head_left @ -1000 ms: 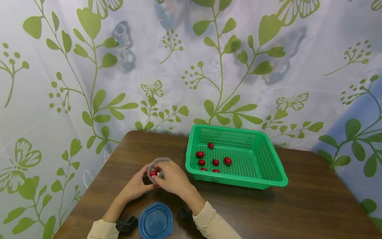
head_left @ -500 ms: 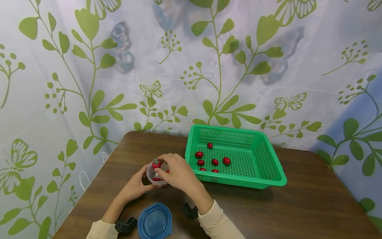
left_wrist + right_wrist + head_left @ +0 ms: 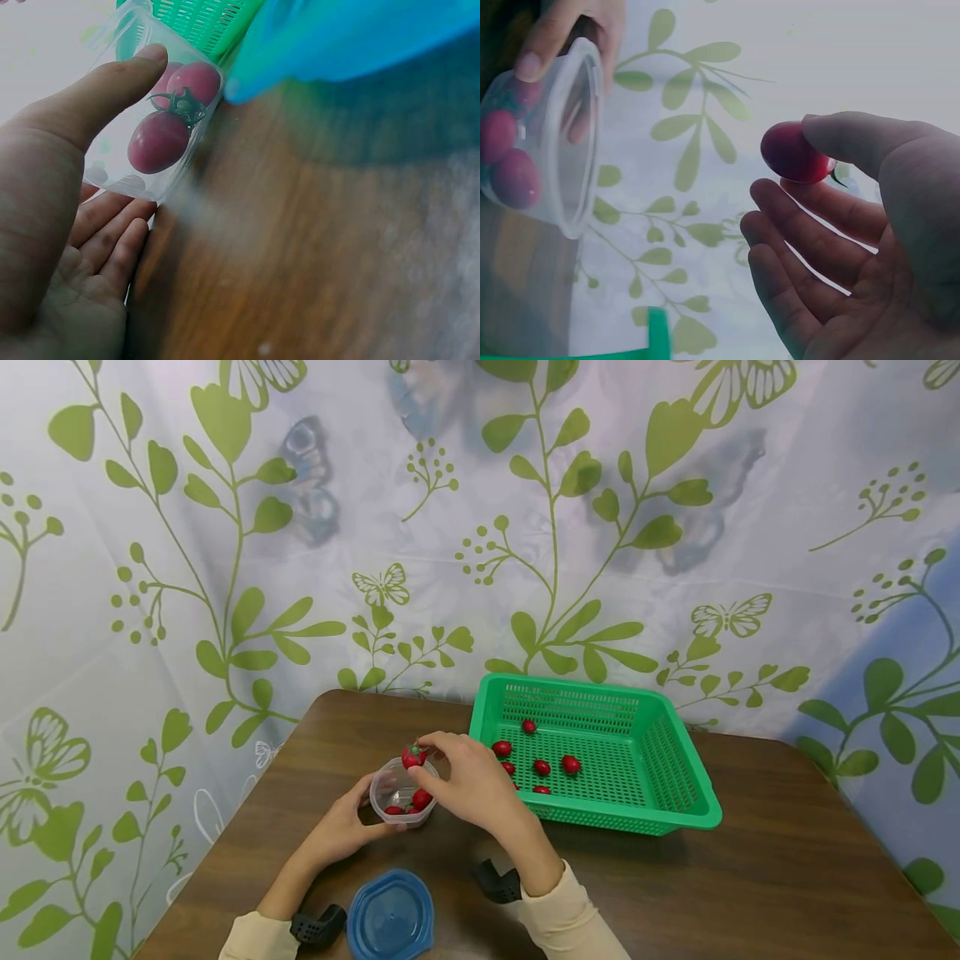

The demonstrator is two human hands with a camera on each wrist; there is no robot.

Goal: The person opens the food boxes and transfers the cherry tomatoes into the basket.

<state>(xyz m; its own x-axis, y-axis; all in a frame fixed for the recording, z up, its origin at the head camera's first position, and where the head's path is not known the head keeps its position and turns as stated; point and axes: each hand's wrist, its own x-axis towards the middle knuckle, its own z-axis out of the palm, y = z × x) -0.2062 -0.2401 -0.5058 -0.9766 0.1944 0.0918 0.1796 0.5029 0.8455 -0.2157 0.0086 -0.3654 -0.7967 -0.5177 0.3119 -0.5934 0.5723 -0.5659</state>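
My right hand [image 3: 472, 781] pinches a red cherry tomato [image 3: 796, 153] with a green stem between thumb and index finger. It is above the right rim of a small clear plastic container [image 3: 392, 787]. In the left wrist view, several cherry tomatoes [image 3: 159, 141] show through the container's wall. My left hand [image 3: 341, 827] holds the container from the left, thumb in front and fingers behind. The green basket [image 3: 592, 814], with several cherry tomatoes [image 3: 571, 764] spread on its floor, stands to the right of my right hand.
A blue lid [image 3: 390, 914] lies on the brown wooden table [image 3: 712, 893], in front of the container and between my forearms. Behind the table hangs a white curtain [image 3: 420, 677] printed with green leaves and butterflies.
My right hand has come up out of the container with a cherry tomato and moved right toward the basket. The left hand and container stay almost in place.
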